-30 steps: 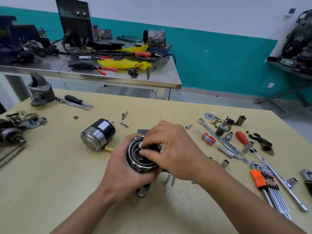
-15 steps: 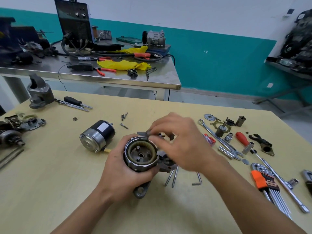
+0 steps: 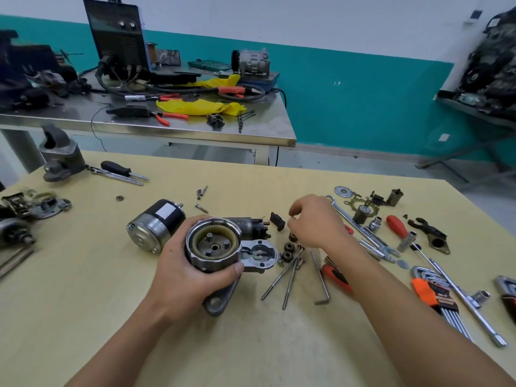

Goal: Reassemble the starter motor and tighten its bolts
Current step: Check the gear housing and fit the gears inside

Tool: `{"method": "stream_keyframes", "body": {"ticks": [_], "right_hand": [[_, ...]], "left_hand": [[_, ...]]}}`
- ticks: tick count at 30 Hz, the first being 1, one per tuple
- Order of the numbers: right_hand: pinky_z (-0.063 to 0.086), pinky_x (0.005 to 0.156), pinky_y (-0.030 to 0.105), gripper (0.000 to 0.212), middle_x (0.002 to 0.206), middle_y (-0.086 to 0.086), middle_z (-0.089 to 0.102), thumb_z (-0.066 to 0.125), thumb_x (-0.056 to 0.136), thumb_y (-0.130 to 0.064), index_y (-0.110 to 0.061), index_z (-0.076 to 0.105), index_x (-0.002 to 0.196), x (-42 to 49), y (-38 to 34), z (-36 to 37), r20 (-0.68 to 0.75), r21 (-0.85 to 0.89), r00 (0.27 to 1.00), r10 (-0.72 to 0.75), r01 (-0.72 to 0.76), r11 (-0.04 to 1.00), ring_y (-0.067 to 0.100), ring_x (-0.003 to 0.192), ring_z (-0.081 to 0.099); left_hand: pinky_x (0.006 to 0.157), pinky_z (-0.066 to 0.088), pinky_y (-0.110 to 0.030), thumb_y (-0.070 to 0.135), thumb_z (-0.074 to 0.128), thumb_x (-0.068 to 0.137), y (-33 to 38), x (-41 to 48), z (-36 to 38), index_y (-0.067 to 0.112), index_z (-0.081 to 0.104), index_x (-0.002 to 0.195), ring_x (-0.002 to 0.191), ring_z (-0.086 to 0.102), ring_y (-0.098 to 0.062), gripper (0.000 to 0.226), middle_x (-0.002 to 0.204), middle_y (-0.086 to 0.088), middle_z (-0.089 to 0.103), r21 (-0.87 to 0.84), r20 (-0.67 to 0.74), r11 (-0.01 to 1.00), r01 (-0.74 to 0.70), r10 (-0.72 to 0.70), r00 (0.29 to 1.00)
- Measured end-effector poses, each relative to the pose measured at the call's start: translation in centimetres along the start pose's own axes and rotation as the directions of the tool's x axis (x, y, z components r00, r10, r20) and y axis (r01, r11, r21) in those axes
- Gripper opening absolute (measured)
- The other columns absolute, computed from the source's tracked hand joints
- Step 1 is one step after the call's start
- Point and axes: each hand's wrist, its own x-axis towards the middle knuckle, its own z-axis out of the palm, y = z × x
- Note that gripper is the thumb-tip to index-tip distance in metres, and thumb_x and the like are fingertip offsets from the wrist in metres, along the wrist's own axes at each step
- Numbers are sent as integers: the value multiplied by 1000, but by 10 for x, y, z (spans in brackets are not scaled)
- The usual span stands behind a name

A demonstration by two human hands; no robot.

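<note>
- On the left of the pale wooden table (image 3: 83,289), a black-and-silver cylindrical motor body (image 3: 156,226) lies on its side, just beside the left hand.
- The left hand (image 3: 190,277) has its grip clamped around the grey metal starter gear housing (image 3: 213,244), open end up; the cream toothed ring and the pins inside are in plain sight, and the housing's mounting ear touches the table below the hand.
- Just right of the housing, three small dark pinion gears (image 3: 287,248) sit on the table, near the heads of two long thin through bolts (image 3: 290,272) that lie slanting toward the viewer.
- A small black rubber block (image 3: 277,221) lies beyond the gears.
- The right hand (image 3: 315,222) hovers over the gears with its fingers curled close together; whether the grip holds anything I cannot tell.
- Right of the bolts lies a bent steel hex key (image 3: 321,280), then a red-handled screwdriver (image 3: 336,277), partly under the right forearm.
- Far right: an orange-holdered hex key set (image 3: 435,297).
</note>
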Motion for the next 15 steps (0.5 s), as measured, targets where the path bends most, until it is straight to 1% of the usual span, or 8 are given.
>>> {"method": "stream_keyframes", "body": {"ticks": [2, 5, 8, 10, 11, 12, 13, 15], "right_hand": [[55, 81, 35, 29, 116, 0, 70, 65, 87, -27, -23, 71, 115, 8, -8, 4, -49, -4, 998, -36, 35, 999, 23, 100, 65], [53, 89, 39, 38, 126, 4, 64, 68, 90, -33, -24, 64, 128, 23, -19, 17, 66, -75, 996, -67, 72, 995, 27, 110, 61], [54, 87, 39, 33, 127, 11, 60, 66, 91, -15, -19, 66, 124, 34, -26, 23, 141, -129, 988, -68, 86, 988, 31, 105, 63], [56, 87, 39, 30, 123, 12, 63, 67, 89, -8, -15, 69, 119, 39, -26, 17, 149, -96, 985, -83, 98, 990, 29, 99, 66], [57, 84, 36, 30, 118, 11, 67, 70, 89, -9, -14, 70, 118, 39, -25, 10, 136, -5, 985, -103, 105, 994, 25, 94, 69], [58, 76, 32, 31, 110, 10, 72, 73, 87, -11, -13, 70, 118, 36, -24, 0, 121, 168, 986, -116, 95, 981, 21, 88, 71], [57, 68, 28, 33, 99, 8, 76, 76, 85, -12, -14, 70, 118, 28, -24, -11, 113, 412, 985, -127, 70, 909, 17, 80, 73], [54, 60, 24, 37, 87, 5, 78, 81, 79, -12, -19, 71, 114, 2, -26, -33, 109, 842, 967, -232, 34, 538, 15, 73, 73]], "left_hand": [[83, 49, -12, 35, 89, 53, -1, 1, -4, 29, 59, 119, 102, 68, -12, 72, 107, 6, 70, -14, 28, 1000, 20, -20, 999], [87, 48, -12, 36, 90, 53, -1, 1, -8, 31, 53, 130, 108, 66, -12, 85, 112, 7, 69, -16, 73, 999, 33, -32, 997], [87, 47, -10, 36, 89, 55, 0, 0, -9, 37, 48, 135, 107, 66, -10, 89, 112, 10, 68, -11, 107, 1000, 16, -15, 994], [86, 47, -10, 35, 88, 57, 1, 1, -10, 38, 47, 136, 105, 66, -9, 90, 111, 11, 68, -23, 116, 1000, 16, -13, 993], [86, 47, -10, 34, 88, 57, 1, 1, -10, 39, 47, 136, 105, 66, -9, 90, 111, 11, 68, -33, 117, 999, 18, -14, 993], [87, 47, -10, 34, 88, 57, 0, 1, -11, 39, 47, 136, 105, 66, -10, 90, 111, 11, 68, -42, 119, 999, 21, -15, 993], [87, 47, -11, 34, 88, 57, 0, 2, -11, 39, 47, 136, 106, 66, -11, 89, 111, 10, 68, -48, 125, 999, 22, -16, 992], [89, 47, -12, 32, 88, 57, -1, 2, -11, 38, 47, 136, 108, 65, -12, 89, 113, 9, 67, -53, 144, 998, 25, -17, 989]]}}
